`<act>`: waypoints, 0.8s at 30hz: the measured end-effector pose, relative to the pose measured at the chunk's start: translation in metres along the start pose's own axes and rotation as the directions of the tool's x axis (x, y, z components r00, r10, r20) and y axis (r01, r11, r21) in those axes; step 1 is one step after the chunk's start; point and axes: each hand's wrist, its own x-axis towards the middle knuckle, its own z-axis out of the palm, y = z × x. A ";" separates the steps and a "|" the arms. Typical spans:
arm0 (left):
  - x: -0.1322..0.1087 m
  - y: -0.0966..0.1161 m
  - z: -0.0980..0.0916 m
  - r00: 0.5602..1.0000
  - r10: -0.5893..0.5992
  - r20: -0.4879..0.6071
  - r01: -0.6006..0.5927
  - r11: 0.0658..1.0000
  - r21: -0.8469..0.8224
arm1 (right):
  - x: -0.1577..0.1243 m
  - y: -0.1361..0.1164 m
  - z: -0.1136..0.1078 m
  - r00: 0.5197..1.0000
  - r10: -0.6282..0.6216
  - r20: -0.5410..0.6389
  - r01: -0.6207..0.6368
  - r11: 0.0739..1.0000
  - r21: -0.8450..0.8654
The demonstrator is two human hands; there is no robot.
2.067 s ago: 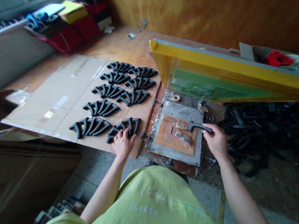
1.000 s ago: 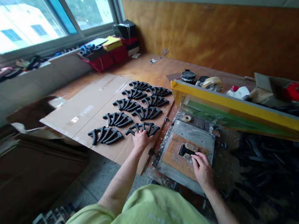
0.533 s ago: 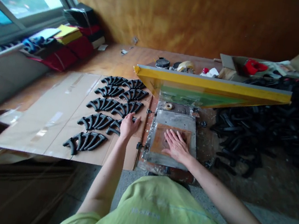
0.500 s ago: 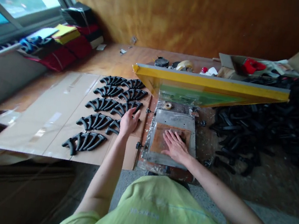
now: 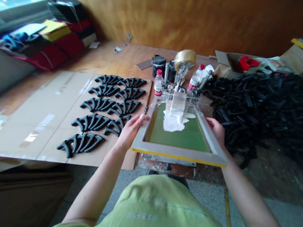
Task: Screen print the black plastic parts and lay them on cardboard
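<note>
A screen printing frame with a green mesh lies lowered in front of me, over the printing base. My left hand is closed on its left side, fingers at the edge. On the opposite side my right hand grips the frame, some of its fingers hidden by it. White ink is pooled on the mesh toward the far end, under a pale squeegee. Most of the metal base plate is covered by the frame.
Black curved handles lie in rows on a cardboard sheet at left. A large heap of black parts fills the right. Behind the frame stand a bottle, a black tub and a tape roll.
The frame has swung down from its raised position over the base plate. My right hand has left the plate for the frame's right side; my left hand now grips its left side.
</note>
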 end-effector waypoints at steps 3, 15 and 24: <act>-0.011 -0.051 -0.010 0.989 -0.147 0.017 0.145 0.985 0.097 | 0.017 -0.026 0.008 0.995 -0.099 -0.014 0.099 0.995 0.021; 0.003 -0.123 -0.014 0.985 -0.169 -0.032 0.172 0.959 0.224 | -0.006 -0.096 0.047 0.810 -0.189 0.555 0.400 0.870 -0.289; -0.003 -0.115 -0.011 0.983 -0.180 -0.042 0.185 0.959 0.217 | -0.013 -0.089 0.026 0.713 -0.343 0.612 0.498 0.862 -0.097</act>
